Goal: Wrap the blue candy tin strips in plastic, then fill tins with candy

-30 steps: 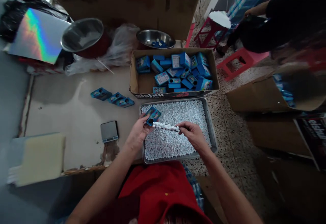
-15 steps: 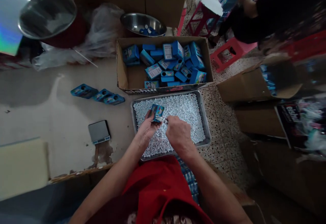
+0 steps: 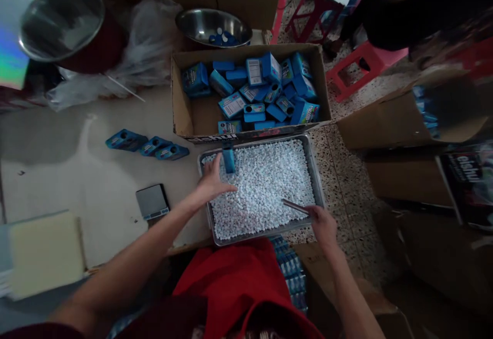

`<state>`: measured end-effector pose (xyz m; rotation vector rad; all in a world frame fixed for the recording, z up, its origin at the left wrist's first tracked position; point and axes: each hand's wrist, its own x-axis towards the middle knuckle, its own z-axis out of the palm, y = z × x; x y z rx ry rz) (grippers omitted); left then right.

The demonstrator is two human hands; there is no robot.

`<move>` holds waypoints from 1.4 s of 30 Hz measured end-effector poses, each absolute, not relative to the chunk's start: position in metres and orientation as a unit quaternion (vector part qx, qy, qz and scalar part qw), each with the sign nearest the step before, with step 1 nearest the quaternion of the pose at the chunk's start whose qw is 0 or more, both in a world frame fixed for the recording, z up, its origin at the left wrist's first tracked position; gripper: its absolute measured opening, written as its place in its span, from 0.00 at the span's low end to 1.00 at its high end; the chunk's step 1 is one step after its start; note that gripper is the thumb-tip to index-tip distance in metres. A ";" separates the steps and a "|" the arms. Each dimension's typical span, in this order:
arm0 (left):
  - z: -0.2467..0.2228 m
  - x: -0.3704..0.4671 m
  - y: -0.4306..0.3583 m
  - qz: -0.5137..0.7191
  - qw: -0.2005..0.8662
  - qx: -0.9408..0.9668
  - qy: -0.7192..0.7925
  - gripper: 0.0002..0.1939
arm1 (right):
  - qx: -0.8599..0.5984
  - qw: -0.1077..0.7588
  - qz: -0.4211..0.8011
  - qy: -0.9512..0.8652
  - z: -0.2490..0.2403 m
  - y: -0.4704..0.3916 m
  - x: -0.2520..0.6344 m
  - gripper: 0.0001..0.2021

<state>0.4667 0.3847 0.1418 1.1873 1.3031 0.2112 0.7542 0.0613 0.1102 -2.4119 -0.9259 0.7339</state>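
Note:
My left hand (image 3: 214, 180) is over the left part of a metal tray, its fingers and thumb spread apart. Just beyond its fingertips a small blue container (image 3: 228, 160) is at the tray's back left; I cannot tell whether a fingertip touches it. My right hand (image 3: 323, 226) is closed around the end of a thin metal scoop (image 3: 296, 206) at the tray's right side. The scoop points left over small white pellets (image 3: 262, 185), which fill the tray (image 3: 319, 185).
Behind the tray stands a cardboard box (image 3: 200, 137) of similar blue containers. Left on the table are several blue containers (image 3: 127, 140) and a small digital scale (image 3: 151, 200). A steel bowl (image 3: 188, 28) stands farther back. Another person's dark sleeve (image 3: 442, 5) shows at upper right.
My left hand has opened and drawn back from the blue container it held. My right hand has moved right and toward me with the scoop, away from the container.

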 end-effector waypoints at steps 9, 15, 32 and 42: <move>0.091 0.521 0.440 0.074 0.474 0.703 0.525 0.35 | -0.800 0.363 0.368 -0.303 0.036 0.156 0.676 0.13; 0.095 0.522 0.408 0.141 0.500 0.688 0.506 0.48 | -0.764 0.397 0.413 -0.298 0.076 0.139 0.695 0.13; 0.130 0.485 0.360 0.173 0.451 0.785 0.389 0.30 | -0.769 0.270 0.307 -0.491 0.195 0.210 0.709 0.16; 0.110 0.476 0.356 0.218 0.472 0.772 0.365 0.17 | -0.795 -0.021 0.145 -0.589 0.253 0.256 0.649 0.13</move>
